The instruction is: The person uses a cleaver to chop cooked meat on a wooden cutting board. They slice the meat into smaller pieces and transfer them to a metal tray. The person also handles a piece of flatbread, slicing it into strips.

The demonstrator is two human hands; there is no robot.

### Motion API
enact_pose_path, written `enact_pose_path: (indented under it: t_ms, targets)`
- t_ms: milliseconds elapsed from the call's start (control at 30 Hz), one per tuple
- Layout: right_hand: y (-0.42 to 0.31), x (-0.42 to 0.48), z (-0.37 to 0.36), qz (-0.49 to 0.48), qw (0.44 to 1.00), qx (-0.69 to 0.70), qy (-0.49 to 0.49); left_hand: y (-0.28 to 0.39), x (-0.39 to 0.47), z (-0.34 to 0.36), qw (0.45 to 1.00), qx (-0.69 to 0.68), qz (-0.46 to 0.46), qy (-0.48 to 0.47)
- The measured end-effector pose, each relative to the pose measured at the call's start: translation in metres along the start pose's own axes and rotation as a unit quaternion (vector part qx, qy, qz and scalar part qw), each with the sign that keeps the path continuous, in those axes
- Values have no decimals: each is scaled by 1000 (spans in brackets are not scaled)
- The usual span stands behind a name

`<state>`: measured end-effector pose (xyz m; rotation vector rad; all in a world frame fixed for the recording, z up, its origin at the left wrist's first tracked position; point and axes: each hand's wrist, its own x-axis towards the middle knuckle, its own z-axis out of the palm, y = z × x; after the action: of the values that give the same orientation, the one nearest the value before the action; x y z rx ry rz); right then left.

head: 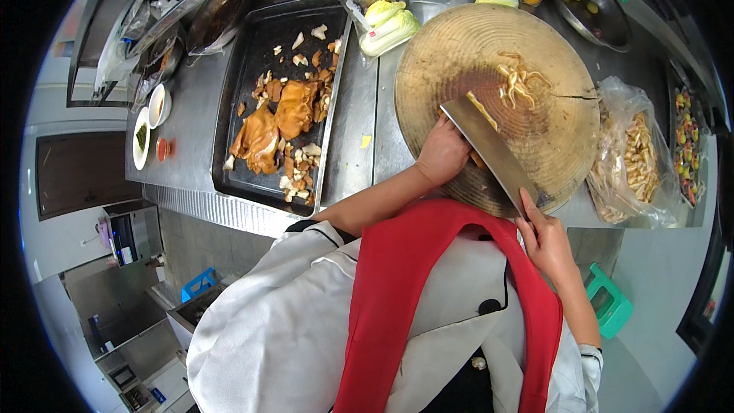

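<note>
My right hand [545, 238] grips the handle of a wide cleaver [493, 155] at the near right of a round wooden chopping block [441, 51]. The blade slants across the block up to the left. My left hand [444, 149] presses down beside the blade, its fingertips mostly hidden. A brown piece of meat [477, 159] shows partly under it. Along the blade's far side lies a thin pale slice [483, 110]. Several cut strips [519, 80] sit in a loose heap farther back on the block.
Left of the block, a black tray [252, 40] holds brown meat pieces [296, 109] and scattered chunks. Wrapped cabbage [390, 28] lies behind. On the right are a plastic bag of strips [641, 155] and a metal bowl [590, 11]. A green stool [613, 304] stands below.
</note>
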<state>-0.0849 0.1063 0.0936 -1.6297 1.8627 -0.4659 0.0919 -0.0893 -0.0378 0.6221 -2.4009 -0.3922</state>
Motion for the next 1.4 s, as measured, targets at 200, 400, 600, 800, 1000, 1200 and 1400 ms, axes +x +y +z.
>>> enact_pose_path:
  t_ms: [200,400,600,800,1000,1200,1400]
  targets:
    - [-7,5,-4,18,999,-32,-33,-3,-2,3,999,-38,-17,10]
    - [0,24,19,-1,1000,-19,-3,3,0,-4,999,-32,-31,-3]
    - [0,40,32,-2,999,-37,5,3,-3,-3,999,-24,-34,-24]
    - [-5,73,35,-34,999,-3,35,2,0,-6,1000,7,-4,-14]
    - [8,102,14,-27,987,148,64,9,4,-16,1000,11,4,10]
    - [3,44,4,-74,994,35,78,14,5,-19,1000,20,1,21]
    - [-8,0,9,-9,1000,-14,4,7,-1,-14,999,-28,4,38]
